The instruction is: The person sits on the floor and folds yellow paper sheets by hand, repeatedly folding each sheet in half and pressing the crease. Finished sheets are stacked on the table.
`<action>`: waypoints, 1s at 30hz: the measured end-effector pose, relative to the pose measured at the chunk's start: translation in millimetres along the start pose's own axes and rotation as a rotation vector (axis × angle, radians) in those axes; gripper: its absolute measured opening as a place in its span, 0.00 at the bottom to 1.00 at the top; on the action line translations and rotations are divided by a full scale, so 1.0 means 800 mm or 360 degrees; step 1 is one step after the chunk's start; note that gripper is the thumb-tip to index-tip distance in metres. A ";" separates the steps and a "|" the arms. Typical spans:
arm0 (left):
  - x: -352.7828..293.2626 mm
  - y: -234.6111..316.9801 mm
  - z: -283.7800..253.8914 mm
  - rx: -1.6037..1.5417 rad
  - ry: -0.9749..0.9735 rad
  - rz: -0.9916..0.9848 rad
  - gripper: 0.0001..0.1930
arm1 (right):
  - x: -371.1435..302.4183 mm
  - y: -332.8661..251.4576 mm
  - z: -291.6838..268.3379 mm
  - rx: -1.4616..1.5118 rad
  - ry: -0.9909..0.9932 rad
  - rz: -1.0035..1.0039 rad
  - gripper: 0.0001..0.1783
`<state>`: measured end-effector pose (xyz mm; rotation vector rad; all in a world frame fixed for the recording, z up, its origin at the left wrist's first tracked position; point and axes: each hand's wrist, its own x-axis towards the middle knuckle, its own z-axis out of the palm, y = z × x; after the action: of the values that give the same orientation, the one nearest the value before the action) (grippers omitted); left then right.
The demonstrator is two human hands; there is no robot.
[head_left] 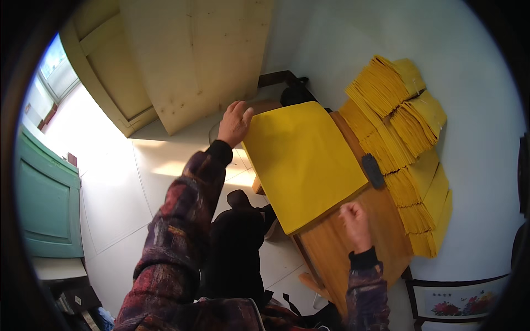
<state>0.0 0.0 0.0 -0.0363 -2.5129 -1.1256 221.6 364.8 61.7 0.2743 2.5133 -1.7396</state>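
A squared stack of large yellow paper sheets [303, 165] lies flat on a wooden table [381, 220], its left side reaching past the table's edge. My left hand [234, 124] grips the stack at its far left corner, fingers bent against the edge. Just off the near right side of the paper is my right hand [356, 223], above the bare wood. Its fingers are curled closed, and whatever may be inside them is hidden. A dark grey oblong block [372, 171] sits beside the stack's right edge.
Folded bundles of yellow paper [397, 110] are piled along the table's right side, by the white wall [469, 110]. Pale wooden boards [199, 55] lean at the far left. A green door panel [49, 193] stands left. A flowered picture [461, 300] is at lower right.
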 end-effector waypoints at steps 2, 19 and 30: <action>0.037 0.010 0.009 0.0314 -0.0380 -0.0018 0.33 | -0.033 0.006 0.015 -0.0004 -0.0191 0.0073 0.04; 0.072 0.068 0.041 0.0426 -0.1066 0.0132 0.30 | -0.019 0.020 0.032 0.0048 -0.0332 0.0059 0.04; 0.081 0.050 0.051 0.0304 -0.1063 0.0105 0.30 | -0.002 0.009 0.041 0.0142 -0.0377 0.0102 0.05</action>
<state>-66.6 48.2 27.3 -0.5175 -3.1578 -0.9475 223.4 336.5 43.7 0.1424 2.2419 -1.7484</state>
